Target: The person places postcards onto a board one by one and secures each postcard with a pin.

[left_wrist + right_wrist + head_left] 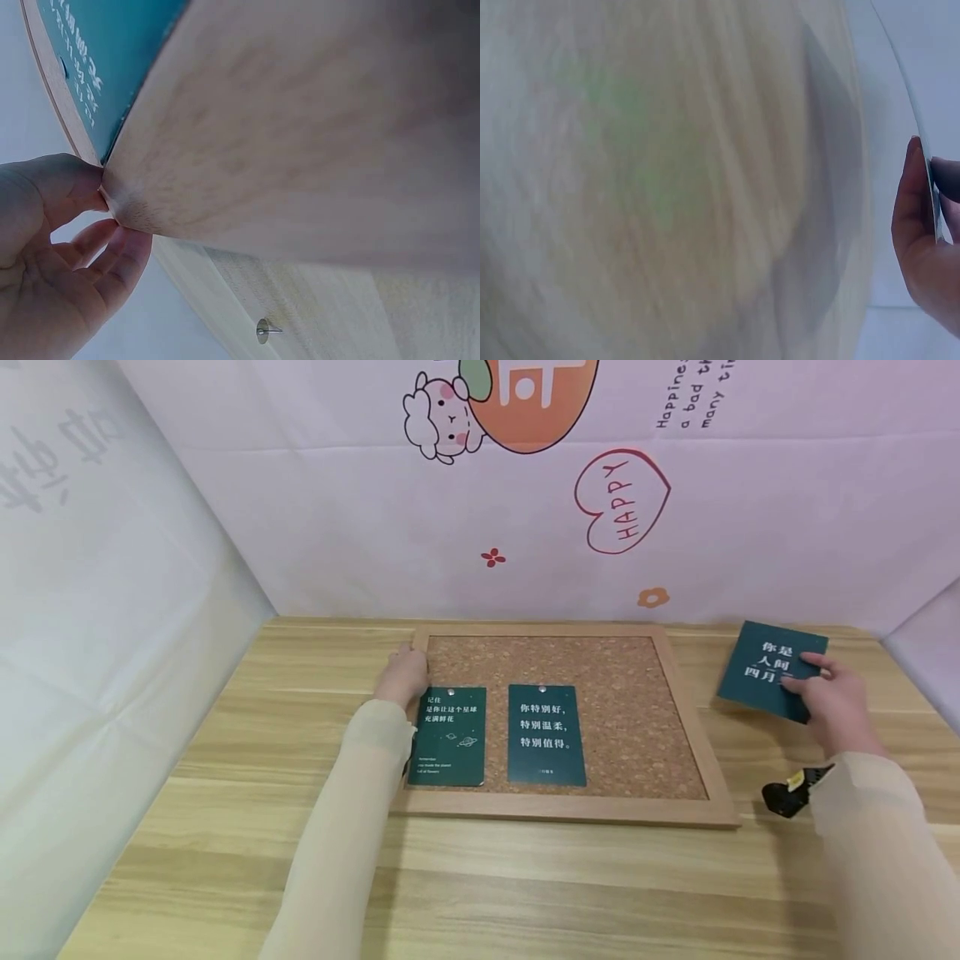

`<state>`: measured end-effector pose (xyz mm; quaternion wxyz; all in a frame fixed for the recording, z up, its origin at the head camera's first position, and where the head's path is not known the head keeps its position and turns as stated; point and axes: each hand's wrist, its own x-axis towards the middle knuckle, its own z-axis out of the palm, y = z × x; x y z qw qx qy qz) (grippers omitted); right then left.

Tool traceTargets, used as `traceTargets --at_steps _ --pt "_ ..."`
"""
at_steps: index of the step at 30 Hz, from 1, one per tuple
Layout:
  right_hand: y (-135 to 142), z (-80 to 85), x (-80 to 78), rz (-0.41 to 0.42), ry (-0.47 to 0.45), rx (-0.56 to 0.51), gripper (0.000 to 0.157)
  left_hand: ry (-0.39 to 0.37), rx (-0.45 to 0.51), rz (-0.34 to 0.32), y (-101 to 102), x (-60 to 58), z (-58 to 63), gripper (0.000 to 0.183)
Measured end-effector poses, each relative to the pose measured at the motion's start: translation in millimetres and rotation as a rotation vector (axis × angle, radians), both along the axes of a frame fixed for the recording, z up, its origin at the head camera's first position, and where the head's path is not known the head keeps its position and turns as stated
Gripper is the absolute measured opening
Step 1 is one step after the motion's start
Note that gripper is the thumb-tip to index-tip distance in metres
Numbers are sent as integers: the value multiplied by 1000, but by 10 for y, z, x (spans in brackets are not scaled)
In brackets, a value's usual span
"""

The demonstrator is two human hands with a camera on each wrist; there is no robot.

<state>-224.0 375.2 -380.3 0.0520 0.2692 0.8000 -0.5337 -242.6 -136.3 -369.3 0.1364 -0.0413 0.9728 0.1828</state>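
Note:
A wood-framed cork board (630, 718) lies on the table. My left hand (403, 675) holds its left edge; in the left wrist view the thumb and fingers (124, 262) are on either side of the frame's edge (135, 199). Two dark green cards with white writing hang from pins on the cork: the left card (450, 743) and the middle card (546, 735). To the right of the board, my right hand (836, 702) pinches another green card (765, 668) by its right side, thumb on the printed face. That card (909, 90) appears edge-on and raised above the table in the right wrist view.
A silver push pin (262, 331) sits on the wooden tabletop near the left hand. White printed cloth (337, 527) stands behind the table, with more white cloth (97, 652) at the left. A black device (787, 793) is at the right wrist.

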Motion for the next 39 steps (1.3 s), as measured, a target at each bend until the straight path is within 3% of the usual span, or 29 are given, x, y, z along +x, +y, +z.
traceTargets --at_steps 4,7,16,21,27,31,39 --pt "-75 42 -29 1 73 -158 74 0 9 9 -1 3 6 36" --pt "-133 64 -40 30 97 -204 78 -2 18 15 -2 3 5 37" --pt "-270 83 -104 192 70 -101 85 -5 13 7 -3 3 5 38" --pt "-368 72 -127 292 69 -11 79 -4 9 4 1 11 12 38" --pt "-497 63 -150 296 100 82 65 -4 3 -3 3 10 5 37" --pt "-546 71 -174 332 122 75 69 -7 10 1 -1 -10 -10 35" --pt "-593 64 -200 559 52 -65 87 -13 2 -8 -10 -31 -20 35"
